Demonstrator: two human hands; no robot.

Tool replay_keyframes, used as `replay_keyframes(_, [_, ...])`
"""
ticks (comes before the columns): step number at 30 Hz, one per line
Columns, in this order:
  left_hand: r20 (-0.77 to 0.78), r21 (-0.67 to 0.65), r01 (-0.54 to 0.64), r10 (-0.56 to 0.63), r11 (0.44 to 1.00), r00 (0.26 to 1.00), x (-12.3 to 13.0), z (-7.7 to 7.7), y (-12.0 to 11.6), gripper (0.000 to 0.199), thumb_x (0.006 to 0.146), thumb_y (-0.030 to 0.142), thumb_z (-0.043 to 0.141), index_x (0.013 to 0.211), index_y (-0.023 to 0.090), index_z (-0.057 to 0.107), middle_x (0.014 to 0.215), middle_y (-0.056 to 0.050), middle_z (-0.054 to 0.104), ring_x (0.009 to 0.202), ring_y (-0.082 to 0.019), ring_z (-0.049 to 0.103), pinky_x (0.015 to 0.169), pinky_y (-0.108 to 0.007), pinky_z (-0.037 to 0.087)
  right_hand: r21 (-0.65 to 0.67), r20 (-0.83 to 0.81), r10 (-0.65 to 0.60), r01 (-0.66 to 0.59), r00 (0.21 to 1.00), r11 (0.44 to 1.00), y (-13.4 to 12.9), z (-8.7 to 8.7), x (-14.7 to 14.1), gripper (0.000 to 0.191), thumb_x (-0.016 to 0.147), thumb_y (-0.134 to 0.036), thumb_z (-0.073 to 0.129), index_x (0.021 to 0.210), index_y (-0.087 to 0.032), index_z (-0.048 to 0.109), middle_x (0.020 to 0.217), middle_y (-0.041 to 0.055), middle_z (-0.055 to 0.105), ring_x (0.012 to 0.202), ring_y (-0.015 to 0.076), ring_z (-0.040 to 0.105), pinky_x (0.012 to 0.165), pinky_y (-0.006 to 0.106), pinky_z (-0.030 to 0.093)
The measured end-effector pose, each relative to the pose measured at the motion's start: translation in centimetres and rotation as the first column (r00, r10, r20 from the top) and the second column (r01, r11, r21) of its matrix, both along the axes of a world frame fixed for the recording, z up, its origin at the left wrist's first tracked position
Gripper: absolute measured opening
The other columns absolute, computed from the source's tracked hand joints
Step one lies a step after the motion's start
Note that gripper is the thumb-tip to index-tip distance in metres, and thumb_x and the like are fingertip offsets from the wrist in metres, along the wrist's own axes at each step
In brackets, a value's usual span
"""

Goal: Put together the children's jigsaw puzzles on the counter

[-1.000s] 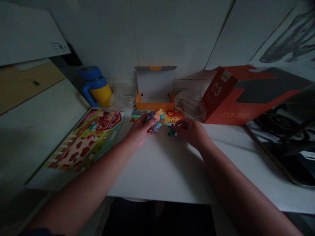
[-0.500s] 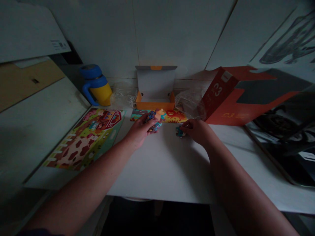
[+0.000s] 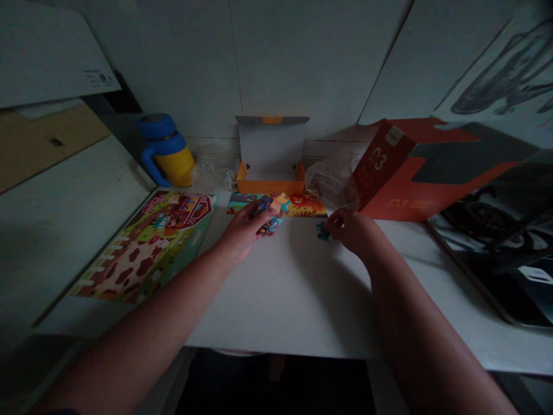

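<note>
Left hand (image 3: 242, 229) curled around a clutch of puzzle pieces (image 3: 268, 214), right hand (image 3: 352, 229) pinching one blue puzzle piece (image 3: 322, 232) on the table (image 3: 280, 294)

The picture was dark, so small details were hard to read. The left hand (image 3: 242, 230) covered part of the puzzle pieces (image 3: 270, 216), and their number could not be told. The right hand (image 3: 352, 230) hid most of a small piece (image 3: 322, 232); whether the fingers gripped it or only touched it was unclear. The strip (image 3: 302, 204) behind was partly hidden. The black tray (image 3: 510, 253) was cut by the right edge. The label (image 3: 99, 79) on the far left was too small to read.
</note>
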State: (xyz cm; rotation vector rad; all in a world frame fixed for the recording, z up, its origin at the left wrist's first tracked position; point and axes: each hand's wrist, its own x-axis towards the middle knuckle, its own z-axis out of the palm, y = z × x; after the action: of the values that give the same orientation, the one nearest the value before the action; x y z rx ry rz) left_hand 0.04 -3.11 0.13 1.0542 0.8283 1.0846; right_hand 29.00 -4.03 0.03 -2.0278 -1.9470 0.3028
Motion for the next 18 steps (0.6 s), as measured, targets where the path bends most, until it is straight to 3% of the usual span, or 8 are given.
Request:
replay_keyframes(3, [-0.008, 0.012, 0.022, -0.022, 1.0, 1.0, 0.1, -0.1, -0.1, 0.057, 0.084, 0.045, 0.081, 0.137, 0.031, 0.067, 0.134, -0.009, 0.071, 0.111, -0.023, 0.069, 0.074, -0.029, 0.059, 0.144, -0.029, 0.021, -0.017, 0.999, 0.989, -0.2, 0.5, -1.0, 0.016, 0.091, -0.038, 0.069, 0.093, -0.022, 0.074, 0.09, 0.0099, 0.076, 0.073, 0.0228, 0.064, 0.063, 0.033, 0.039])
replay_keyframes(5, [-0.028, 0.011, 0.022, -0.022, 1.0, 0.999, 0.2, -0.1, -0.2, 0.057, 0.083, 0.046, 0.082, 0.136, 0.029, 0.067, 0.13, -0.01, 0.073, 0.112, -0.025, 0.069, 0.076, -0.031, 0.058, 0.225, -0.216, 0.064, -0.015, 0.974, 0.974, -0.7, 1.1, -2.5, 0.025, 0.094, -0.046, 0.067, 0.1, -0.022, 0.073, 0.095, 0.0096, 0.076, 0.074, 0.0221, 0.064, 0.065, 0.033, 0.042])
replay_keyframes(7, [-0.052, 0.03, 0.021, -0.019, 0.999, 0.998, 0.5, -0.2, -0.4, 0.055, 0.081, 0.045, 0.085, 0.131, 0.025, 0.07, 0.126, -0.011, 0.074, 0.112, -0.026, 0.069, 0.083, -0.033, 0.057, 0.191, -0.502, 0.162, -0.075, 0.85, 0.979, -1.2, 1.6, -4.3, 0.04, 0.096, -0.06, 0.063, 0.106, -0.022, 0.071, 0.092, 0.0075, 0.075, 0.071, 0.0201, 0.064, 0.064, 0.032, 0.045])
replay_keyframes(9, [-0.078, 0.077, 0.028, -0.022, 0.997, 0.997, 0.7, -0.2, -0.6, 0.051, 0.079, 0.042, 0.088, 0.124, 0.022, 0.073, 0.124, -0.011, 0.075, 0.113, -0.025, 0.069, 0.094, -0.036, 0.055, 0.166, -0.688, 0.22, -0.145, 0.691, 0.975, -1.8, 1.7, -6.0, 0.048, 0.094, -0.068, 0.063, 0.106, -0.022, 0.069, 0.089, 0.0055, 0.074, 0.067, 0.0179, 0.062, 0.061, 0.031, 0.045])
replay_keyframes(13, [-0.122, 0.129, 0.064, -0.048, 0.99, 0.991, 1.0, -0.4, -0.8, 0.05, 0.076, 0.039, 0.091, 0.12, 0.021, 0.075, 0.126, -0.01, 0.074, 0.115, -0.025, 0.068, 0.103, -0.039, 0.05, 0.116, -0.827, 0.177, -0.147, 0.533, 0.982, -2.2, 1.1, -7.7, 0.05, 0.082, -0.068, 0.077, 0.096, -0.022, 0.063, 0.076, -0.0003, 0.068, 0.058, 0.0142, 0.055, 0.054, 0.028, 0.041])
replay_keyframes(18, [-0.063, 0.039, 0.036, -0.033, 0.999, 0.997, 0.9, -0.6, -0.7, 0.052, 0.076, 0.039, 0.091, 0.121, 0.021, 0.073, 0.125, -0.011, 0.073, 0.108, -0.023, 0.068, 0.093, -0.036, 0.055, 0.089, -0.933, 0.111, -0.079, 0.343, 0.993, -1.8, 1.1, -7.3, 0.044, 0.083, -0.063, 0.079, 0.089, -0.022, 0.063, 0.082, 0.0019, 0.072, 0.062, 0.0129, 0.056, 0.057, 0.027, 0.044])
